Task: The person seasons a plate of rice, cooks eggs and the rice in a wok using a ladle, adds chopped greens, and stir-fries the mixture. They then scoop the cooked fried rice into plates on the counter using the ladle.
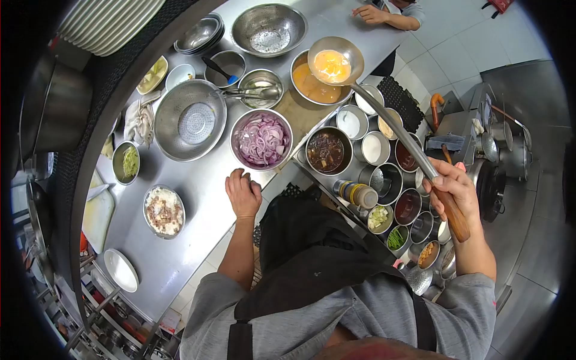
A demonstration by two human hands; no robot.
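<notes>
My right hand (450, 186) is wrapped round the wooden handle of a long metal ladle (399, 135). The ladle's bowl holds yellow-orange beaten egg and is over a metal bowl of egg (309, 85). My left hand (243, 193) rests by the steel table's edge, fingers partly curled, with nothing seen in it. Just beyond it stands a metal bowl of sliced purple onion (262, 139). A pot with dark sauce and chunks (327, 151) sits between the onion bowl and the ladle handle.
A large strainer (191, 120), an oval dish of rice and meat (164, 211) and a white bowl (120, 270) stand on the left. Several seasoning containers (408, 207) crowd the right, with a bottle (357, 194) among them. Another person's hand (372, 14) is at the top.
</notes>
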